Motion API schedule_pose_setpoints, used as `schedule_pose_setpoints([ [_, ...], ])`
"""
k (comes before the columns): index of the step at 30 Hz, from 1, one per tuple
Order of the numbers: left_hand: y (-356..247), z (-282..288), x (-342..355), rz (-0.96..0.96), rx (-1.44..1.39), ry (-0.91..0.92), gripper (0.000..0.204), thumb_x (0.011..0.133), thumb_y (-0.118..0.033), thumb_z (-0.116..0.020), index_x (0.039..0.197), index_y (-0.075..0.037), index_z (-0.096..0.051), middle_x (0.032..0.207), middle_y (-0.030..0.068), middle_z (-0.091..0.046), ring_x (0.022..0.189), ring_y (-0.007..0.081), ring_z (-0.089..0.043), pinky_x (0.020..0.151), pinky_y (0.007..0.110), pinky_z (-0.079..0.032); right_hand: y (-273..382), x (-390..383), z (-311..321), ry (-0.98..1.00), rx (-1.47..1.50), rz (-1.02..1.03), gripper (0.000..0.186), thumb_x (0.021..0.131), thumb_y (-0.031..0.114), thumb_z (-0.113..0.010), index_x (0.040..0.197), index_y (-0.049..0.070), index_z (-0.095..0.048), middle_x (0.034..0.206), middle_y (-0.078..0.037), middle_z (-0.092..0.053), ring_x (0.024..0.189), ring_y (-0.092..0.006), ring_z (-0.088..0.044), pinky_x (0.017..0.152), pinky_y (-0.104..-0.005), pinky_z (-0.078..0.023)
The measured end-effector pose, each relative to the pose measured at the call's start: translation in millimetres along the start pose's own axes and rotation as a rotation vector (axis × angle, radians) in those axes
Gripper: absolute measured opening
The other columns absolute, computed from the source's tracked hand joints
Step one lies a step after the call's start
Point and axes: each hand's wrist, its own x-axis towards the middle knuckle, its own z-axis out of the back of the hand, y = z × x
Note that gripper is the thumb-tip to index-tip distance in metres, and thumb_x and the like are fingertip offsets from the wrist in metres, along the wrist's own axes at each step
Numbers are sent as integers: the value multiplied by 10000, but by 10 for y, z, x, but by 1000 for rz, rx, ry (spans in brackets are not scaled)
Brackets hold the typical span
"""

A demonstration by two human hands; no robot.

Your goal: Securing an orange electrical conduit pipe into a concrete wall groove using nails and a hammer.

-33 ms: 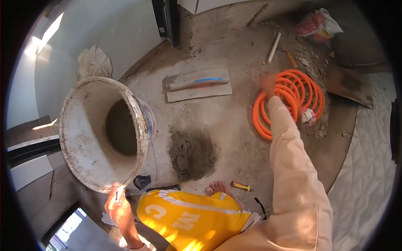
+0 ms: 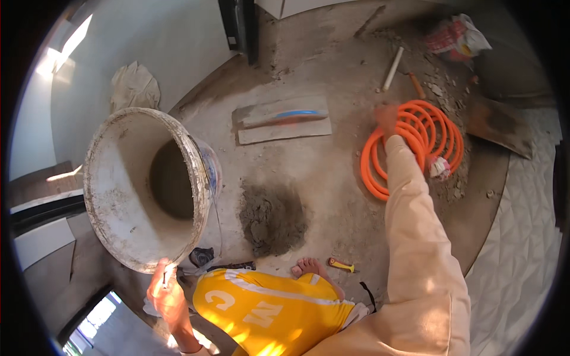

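My left hand (image 2: 167, 295) grips the near lower rim of a large, mortar-stained bucket (image 2: 122, 207), its fingers and thumb closed on the edge. The bucket is tilted, its mouth facing me, with a dark grey patch visible at the bottom. My right arm, in a beige sleeve, reaches forward to a coil of orange hose (image 2: 373, 172). At the coil's left side, my right hand (image 2: 386, 118) is smeared by motion, so its fingers and any hold are unclear. Between my arms a heap of wet grey mortar (image 2: 264, 222) lies on the floor.
A plastering trowel (image 2: 284, 121) with a blue mark lies beyond the mortar. A yellow utility knife (image 2: 342, 265) rests near my bare foot (image 2: 312, 268). Beyond the hose are a pale stick (image 2: 392, 69), rubble, and a red-and-white bag (image 2: 457, 37). A flat board (image 2: 500, 126) lies right.
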Motion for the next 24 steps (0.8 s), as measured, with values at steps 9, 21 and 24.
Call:
schedule_pose_setpoints([
  [9, 263, -89, 87, -350, 81, 51, 260, 765, 88, -502, 975, 32, -645, 932, 158, -668, 837, 235, -652, 752, 289, -511, -1360, 1195, -1592, -33, -100, 579, 291, 868, 309, -473, 1076, 166, -618, 952, -122, -649, 832, -297, -636, 688, -445, -510],
  [21, 132, -113, -139, -100, 233, -84, 158, 784, -205, -631, 901, -109, -677, 887, 53, -679, 728, 217, -656, 625, 298, -530, -985, 1211, -1308, 474, -319, 411, 338, 896, 149, -447, 1218, 75, -516, 1131, -149, -574, 915, -273, -605, 711, -397, -507],
  [24, 147, -171, -141, -67, 291, -149, 127, 782, -179, -619, 883, -148, -691, 915, 20, -680, 722, 198, -655, 614, 293, -529, -1028, 1113, -1087, 493, 37, 344, 334, 890, 145, -469, 1204, 45, -519, 1078, -140, -568, 920, -267, -585, 754, -393, -493],
])
